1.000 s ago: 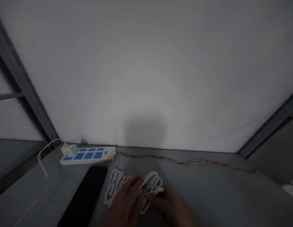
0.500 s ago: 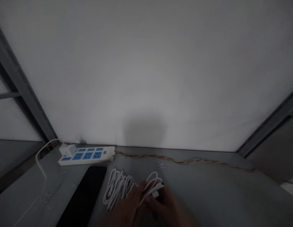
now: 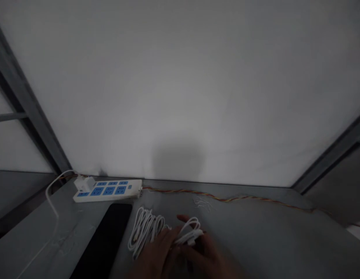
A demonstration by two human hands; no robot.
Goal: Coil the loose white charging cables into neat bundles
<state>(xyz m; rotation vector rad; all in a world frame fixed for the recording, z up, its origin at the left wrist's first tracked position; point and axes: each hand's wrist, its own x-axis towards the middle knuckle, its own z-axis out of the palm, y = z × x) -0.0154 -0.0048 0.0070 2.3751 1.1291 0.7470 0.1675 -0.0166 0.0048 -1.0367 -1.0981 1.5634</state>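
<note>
Held at the near middle of the tabletop (image 3: pixel 269 232), between left hand (image 3: pixel 155 252) and right hand (image 3: pixel 209 254): a small coil of white cable (image 3: pixel 186 236), loops toward the far side, connector ends (image 3: pixel 192 242) toward the right; right hand curled around the coil, thumb on the near side; left hand bent against the coil's left end, and cannot tell whether pinching or merely steadying (palm side hidden, light dim); just to the left, partly covered by the left hand, a larger bundle of white cables (image 3: pixel 143 232); farther left, a black phone-like slab (image 3: pixel 105 240), flat and slanting; on the far left, a power strip (image 3: pixel 127 193) with a white adapter (image 3: pixel 84 183) plugged in, and a white cord (image 3: pixel 54 210) arching toward the near left; along the far side, a twisted wire (image 3: pixel 223 200), with pale thread-like scraps (image 3: pixel 203 203) just nearer.

Probably light, soft and a little slippery in the sheath, with springy loops apt to fan out; connector ends likely stiffer; best hold, by judgement, around the coil's middle, all strands pressed together, rather than by one connector.
</note>
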